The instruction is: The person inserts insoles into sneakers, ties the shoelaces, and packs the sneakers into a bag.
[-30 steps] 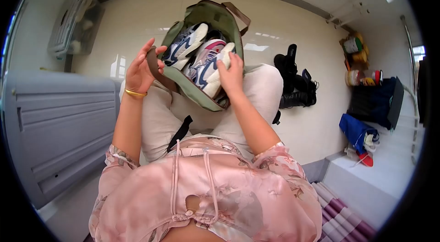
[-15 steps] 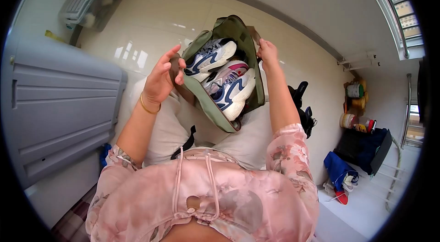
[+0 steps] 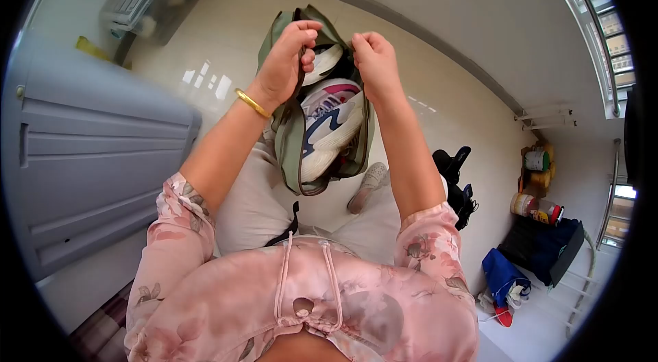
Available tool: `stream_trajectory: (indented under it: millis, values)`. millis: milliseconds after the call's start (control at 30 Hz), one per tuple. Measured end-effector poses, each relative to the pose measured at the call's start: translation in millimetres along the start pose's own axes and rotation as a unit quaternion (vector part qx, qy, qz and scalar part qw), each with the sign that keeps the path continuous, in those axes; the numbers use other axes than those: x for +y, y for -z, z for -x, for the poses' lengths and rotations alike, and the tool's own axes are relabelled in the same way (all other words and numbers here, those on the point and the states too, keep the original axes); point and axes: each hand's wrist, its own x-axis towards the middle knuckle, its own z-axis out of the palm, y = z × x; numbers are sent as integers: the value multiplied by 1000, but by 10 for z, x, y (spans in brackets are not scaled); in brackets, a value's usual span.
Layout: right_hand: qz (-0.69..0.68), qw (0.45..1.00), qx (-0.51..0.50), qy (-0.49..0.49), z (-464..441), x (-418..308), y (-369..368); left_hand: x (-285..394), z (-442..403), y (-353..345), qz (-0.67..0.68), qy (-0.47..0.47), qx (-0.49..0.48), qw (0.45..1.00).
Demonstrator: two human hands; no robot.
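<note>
A green bag hangs between my hands above my lap, its top partly open. Inside lie a white and navy shoe, a shoe with a pink collar and part of another white shoe higher up. My left hand, with a gold bracelet at the wrist, has its fingers curled round the strap at the bag's left edge. At the right edge, my right hand is closed on the other side of the bag; its strap is mostly hidden by the fingers.
Black shoes stand on the floor to the right. Farther right are jars, a dark box and a blue bag. A grey cabinet fills the left side, with a clear plastic bin behind it.
My right hand left the shoe, took hold of the bag's right side and moved inward. My left fingers closed round the strap. The bag's opening has narrowed, and the bag looks lifted.
</note>
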Motion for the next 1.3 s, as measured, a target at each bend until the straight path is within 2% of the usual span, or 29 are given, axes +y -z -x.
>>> stream_trajectory:
  millis: [100,233,433,600,700,833,933,967,1000,1033,1067,1100,1167,1233,1300]
  values:
    - [-54,997,-53,6,-80,-209,-284,280,-75,220,-39,-39,-2,998]
    - [-85,991,-81,62,-335,-611,-573,798,-317,508,-77,-87,42,992]
    - [-155,982,-94,57,-391,-762,-968,1269,-533,745,-184,-116,56,975]
    - [-233,963,-134,33,-199,-765,-1262,1531,-424,885,-252,-152,111,949]
    - [-260,951,-165,22,-116,-857,-1498,1805,-337,1059,-241,-126,124,954]
    - [-253,943,-216,-5,-40,-839,-1870,1887,-239,1154,-383,-73,173,905]
    - [-183,946,-261,-53,-147,-261,-2171,1644,-331,1645,-398,47,187,897]
    - [-124,950,-269,-97,-165,-11,-2252,1502,-335,1834,-398,102,196,890]
    - [-99,941,-292,-137,-184,360,-2299,1320,-310,2045,-414,118,195,881]
    - [2,935,-321,-152,-50,500,-2258,1206,-291,2176,-431,132,191,872]
    - [134,932,-321,-101,68,729,-2275,1182,-193,2035,-399,115,169,894]
    - [173,922,-329,-107,195,761,-2258,1160,-160,1899,-394,116,162,897]
    - [132,933,-318,-108,287,709,-2206,1096,-169,1641,-383,115,145,905]
    - [60,946,-297,-112,307,584,-2170,968,-191,1564,-482,90,144,860]
    - [51,945,-307,-104,447,374,-2102,891,-134,1576,-502,125,131,846]
